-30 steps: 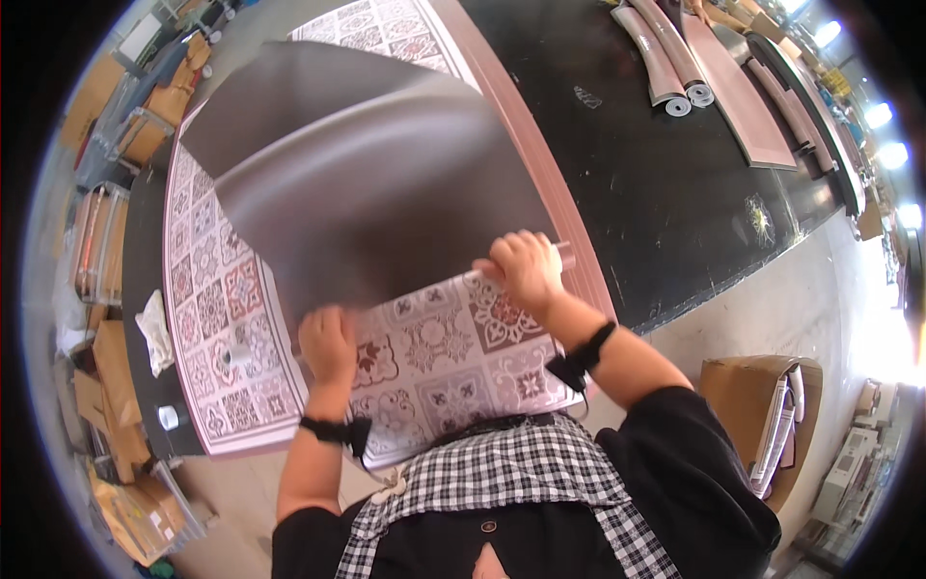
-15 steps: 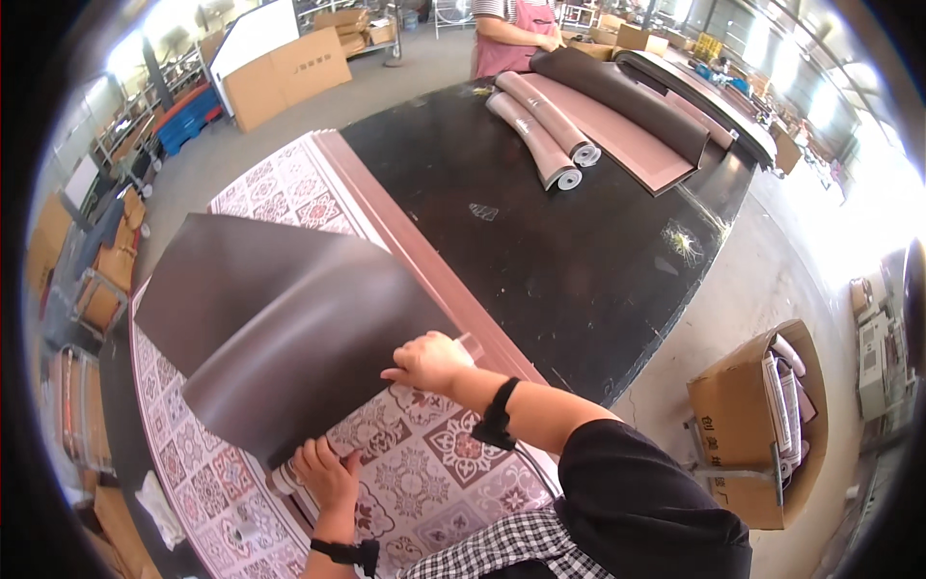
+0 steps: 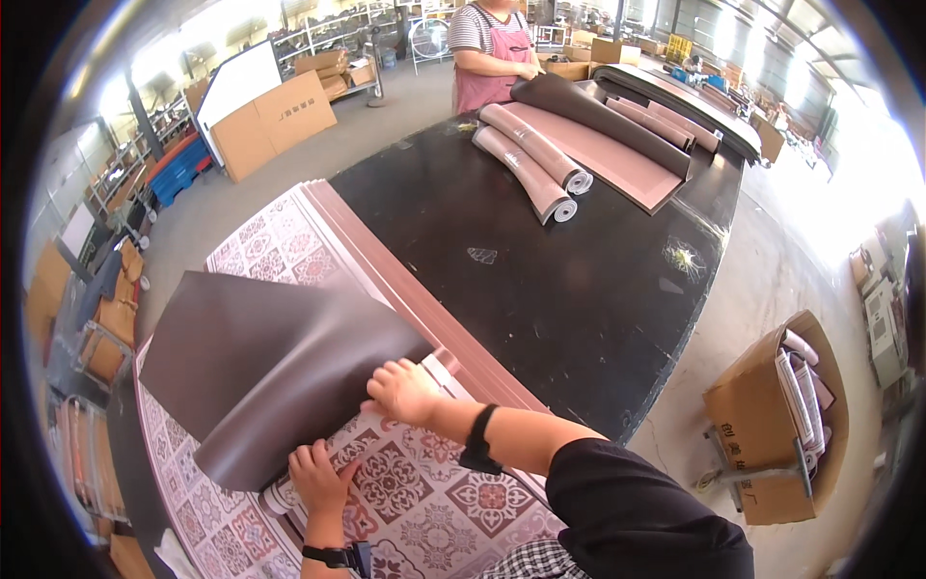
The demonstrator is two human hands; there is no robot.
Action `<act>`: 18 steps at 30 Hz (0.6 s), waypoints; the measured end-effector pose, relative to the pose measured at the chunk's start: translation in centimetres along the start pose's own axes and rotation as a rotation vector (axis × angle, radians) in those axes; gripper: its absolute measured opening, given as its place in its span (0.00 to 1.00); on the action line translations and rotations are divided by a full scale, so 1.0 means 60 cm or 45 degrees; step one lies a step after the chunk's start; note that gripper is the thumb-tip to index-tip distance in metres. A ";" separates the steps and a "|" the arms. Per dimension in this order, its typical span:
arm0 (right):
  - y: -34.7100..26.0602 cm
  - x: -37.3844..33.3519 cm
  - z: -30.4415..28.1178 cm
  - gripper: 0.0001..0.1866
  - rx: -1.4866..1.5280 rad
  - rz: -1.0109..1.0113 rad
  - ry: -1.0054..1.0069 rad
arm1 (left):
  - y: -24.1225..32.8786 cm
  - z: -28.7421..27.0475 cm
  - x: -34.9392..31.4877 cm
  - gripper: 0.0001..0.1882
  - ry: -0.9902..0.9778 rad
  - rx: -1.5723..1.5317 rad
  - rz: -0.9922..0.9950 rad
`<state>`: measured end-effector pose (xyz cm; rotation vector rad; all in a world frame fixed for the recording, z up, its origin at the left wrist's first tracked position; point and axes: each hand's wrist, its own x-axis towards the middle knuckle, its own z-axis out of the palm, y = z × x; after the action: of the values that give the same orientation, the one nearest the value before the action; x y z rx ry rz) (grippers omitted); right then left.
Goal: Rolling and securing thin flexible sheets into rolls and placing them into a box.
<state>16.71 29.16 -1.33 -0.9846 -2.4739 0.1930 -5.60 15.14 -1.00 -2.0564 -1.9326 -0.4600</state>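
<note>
A floor mat with a tile pattern is partly rolled up, its plain dark brown underside (image 3: 265, 357) folded over in a loose, wavy flap. Along the rolled edge, my left hand (image 3: 320, 477) curls its fingers over the left end of the roll. My right hand (image 3: 401, 391) grips the same roll near its right end, fingers bent down onto it. Under the roll, the patterned face of the mats (image 3: 434, 526) shows toward my body. Several such mats lie in a stack, their pinkish-brown edges (image 3: 371, 261) showing along the right side.
Two rolled mats (image 3: 529, 159) lie across the black table (image 3: 540, 289). Past them, a co-worker in a pink apron (image 3: 506, 53) stands by a part-rolled brown mat (image 3: 617, 121). A cardboard box of rolls (image 3: 762, 429) stands on the floor at right. Cardboard sheets (image 3: 275, 116) lean at far left.
The view has tilted up, so the table and mats sit lower in it. Both hands stay on the roll, the right one slightly nearer the left. The brown flap has sagged a little.
</note>
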 end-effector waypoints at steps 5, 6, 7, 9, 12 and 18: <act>-0.019 -0.001 -0.033 0.30 -0.125 -0.130 -0.131 | -0.024 -0.013 0.042 0.35 -0.118 -0.094 0.028; -0.018 0.004 -0.036 0.30 -0.131 -0.115 -0.114 | -0.026 -0.007 0.042 0.34 -0.097 -0.089 0.008; -0.010 0.010 -0.032 0.33 -0.113 -0.136 -0.165 | -0.021 -0.006 0.041 0.33 -0.078 -0.089 -0.009; -0.003 0.012 -0.028 0.36 -0.094 -0.173 -0.294 | -0.007 -0.016 0.022 0.33 -0.154 -0.107 -0.023; -0.016 -0.060 -0.048 0.39 -0.081 -0.266 -0.406 | 0.045 -0.055 -0.041 0.35 -0.348 -0.150 -0.006; -0.119 -0.297 -0.125 0.37 0.105 -0.326 -0.478 | 0.180 -0.169 -0.259 0.35 -0.401 -0.199 -0.069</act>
<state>27.15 11.53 0.75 -0.6330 -2.8747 0.4245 3.97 -3.84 1.92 -2.2959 -2.1961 -0.3226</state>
